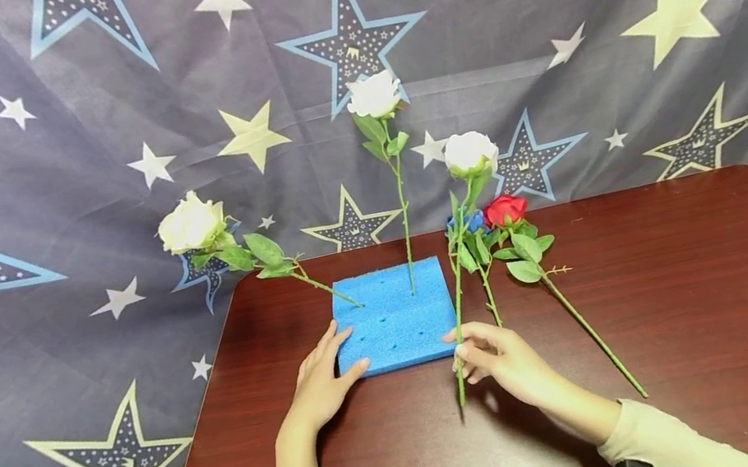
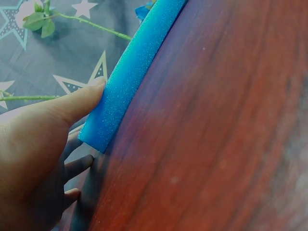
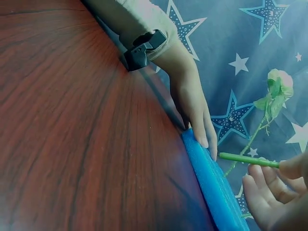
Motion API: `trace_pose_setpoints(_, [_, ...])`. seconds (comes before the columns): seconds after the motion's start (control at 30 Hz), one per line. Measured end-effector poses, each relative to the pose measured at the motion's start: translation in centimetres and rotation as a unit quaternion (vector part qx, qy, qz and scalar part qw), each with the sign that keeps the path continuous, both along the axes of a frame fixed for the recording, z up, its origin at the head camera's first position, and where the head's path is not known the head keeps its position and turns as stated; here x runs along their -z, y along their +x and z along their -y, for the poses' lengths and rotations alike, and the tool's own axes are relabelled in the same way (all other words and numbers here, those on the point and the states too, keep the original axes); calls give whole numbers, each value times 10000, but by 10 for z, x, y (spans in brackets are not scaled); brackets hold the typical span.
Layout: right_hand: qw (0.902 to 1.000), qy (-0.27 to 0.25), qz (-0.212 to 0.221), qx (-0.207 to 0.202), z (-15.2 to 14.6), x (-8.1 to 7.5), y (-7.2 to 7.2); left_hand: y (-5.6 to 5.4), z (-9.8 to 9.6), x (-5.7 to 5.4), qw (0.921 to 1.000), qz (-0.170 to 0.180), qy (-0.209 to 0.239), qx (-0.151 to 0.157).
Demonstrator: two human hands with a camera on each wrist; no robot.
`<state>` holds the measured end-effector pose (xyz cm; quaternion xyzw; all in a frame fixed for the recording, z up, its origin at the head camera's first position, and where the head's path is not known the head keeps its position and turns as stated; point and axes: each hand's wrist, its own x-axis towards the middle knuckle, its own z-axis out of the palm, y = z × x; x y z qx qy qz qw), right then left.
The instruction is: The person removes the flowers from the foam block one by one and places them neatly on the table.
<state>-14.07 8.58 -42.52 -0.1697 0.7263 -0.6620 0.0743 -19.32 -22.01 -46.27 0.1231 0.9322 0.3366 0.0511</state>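
My right hand (image 1: 507, 360) pinches the green stem of a white rose (image 1: 471, 153) near its lower end, just right of a blue foam block (image 1: 404, 316). In the right wrist view the cut end of the stem (image 3: 240, 158) sticks out past my thumb and fingers. Spread at the block's left front corner, my left hand (image 1: 318, 385) rests its thumb on the edge, with straight fingers along the side. Two white roses stand in the foam: one upright (image 1: 375, 95) at the back, the other (image 1: 194, 223) leaning far left. Small holes dot the foam's top.
On the brown table (image 1: 693, 294), right of the block, lie a red rose (image 1: 505, 209) and a blue rose (image 1: 470, 221), partly behind the held white one. A grey curtain (image 1: 456, 18) with stars hangs behind the table's back edge.
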Motion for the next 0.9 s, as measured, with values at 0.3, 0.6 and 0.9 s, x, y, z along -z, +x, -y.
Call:
trace_pose_setpoints(0.3, [9990,341,-254,131,-18,6,12,0,1,0,9999,128,4,-35])
trace_pose_setpoints(0.6, [9937,932,-446,432,-44,5,20,1,0,1,10000,-12,59,-33])
trace_pose_setpoints(0.9, [9860,1332,-628,786,-68,2,24,1,0,0,10000,-18,41,-49])
